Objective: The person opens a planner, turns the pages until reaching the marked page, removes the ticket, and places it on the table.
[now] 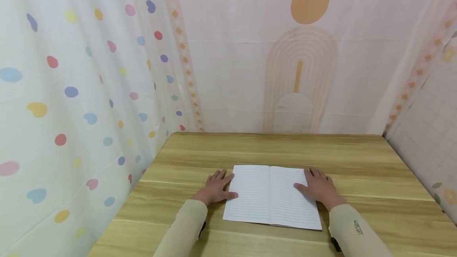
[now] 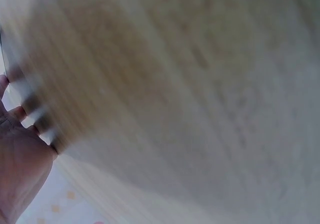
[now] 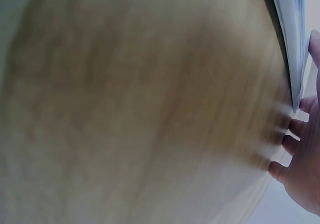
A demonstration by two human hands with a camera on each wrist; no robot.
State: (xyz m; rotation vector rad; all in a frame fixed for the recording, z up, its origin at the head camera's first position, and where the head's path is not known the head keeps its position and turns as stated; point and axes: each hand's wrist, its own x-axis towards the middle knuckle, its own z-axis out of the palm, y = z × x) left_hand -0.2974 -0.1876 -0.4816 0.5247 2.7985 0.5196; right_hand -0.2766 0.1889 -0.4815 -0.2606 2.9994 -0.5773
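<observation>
An open notebook point(image 1: 270, 197) with lined white pages lies flat on the wooden table point(image 1: 271, 146), its fold running down the middle. At its left edge is my left hand point(image 1: 216, 189), fingers spread, thumb and forefinger touching the page's border and the other fingers on the table. My right hand point(image 1: 319, 186) rests over the upper right edge, thumb lying on the right page. In the right wrist view the notebook's page edges point(image 3: 290, 38) rise in a thin stack beside the fingers. The left wrist view shows the left fingertips point(image 2: 54, 149) on the tabletop.
A white curtain with colored dots point(image 1: 89, 90) hangs along the table's left side. Behind the far edge hangs a pale patterned cloth point(image 1: 232, 70), and another light cloth point(image 1: 428, 122) covers the right side.
</observation>
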